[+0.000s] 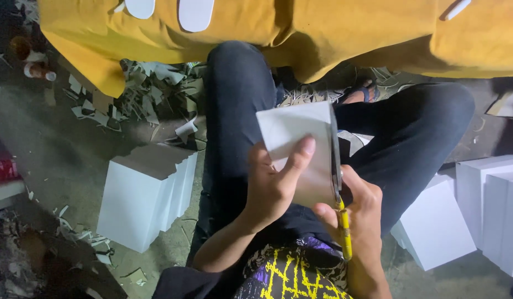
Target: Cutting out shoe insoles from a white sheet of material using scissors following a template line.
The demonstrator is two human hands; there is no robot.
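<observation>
Closest to the camera, the person's right hand (360, 213) is closed around the yellow handle of a pair of scissors (339, 182), whose dark blades run up along the right edge of a white card sheet (298, 147). The left hand (276, 185) grips that sheet from the left, thumb and fingers pinched across its face, holding it upright above the lap. The step in hand looks like trimming the sheet's right edge, with the blades already well up along it. Finishing the cut would seem to call for the left hand keeping the sheet taut and steady while the blades close along the same line, so the edge does not wander. Beneath, the person's dark trouser legs (240, 111) are crossed on the floor. To the left stands a stack of white cards (140, 202), with more white stacks (489, 213) on the right. Farther off, paper offcuts (146, 91) litter the ground, and a yellow cloth (334, 33) lies across the top.
</observation>
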